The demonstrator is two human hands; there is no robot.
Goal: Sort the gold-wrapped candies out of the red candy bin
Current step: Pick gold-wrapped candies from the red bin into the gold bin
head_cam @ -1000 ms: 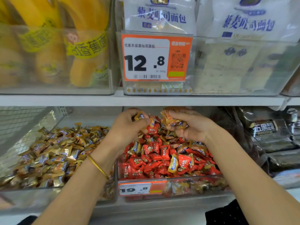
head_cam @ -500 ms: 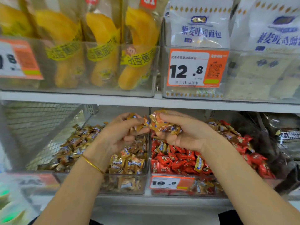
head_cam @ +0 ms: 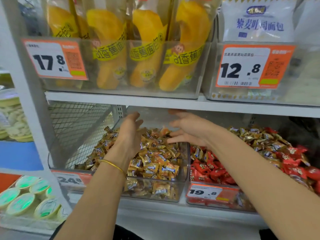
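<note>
- Left hand (head_cam: 129,134) and right hand (head_cam: 188,129) were spread wide, holding nothing, above the clear bin (head_cam: 183,181).
- Gold-wrapped candies (head_cam: 155,161) filled that bin; more lay at the back of the red candy bin (head_cam: 242,202).

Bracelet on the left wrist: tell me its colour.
The bracelet is gold, a thin plain band; the head view shows it best.

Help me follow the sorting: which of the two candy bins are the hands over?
The gold candy bin, tagged 24.8. The left hand and right hand are open above it; the red candy bin, tagged 19.8, lies to its right.
</note>
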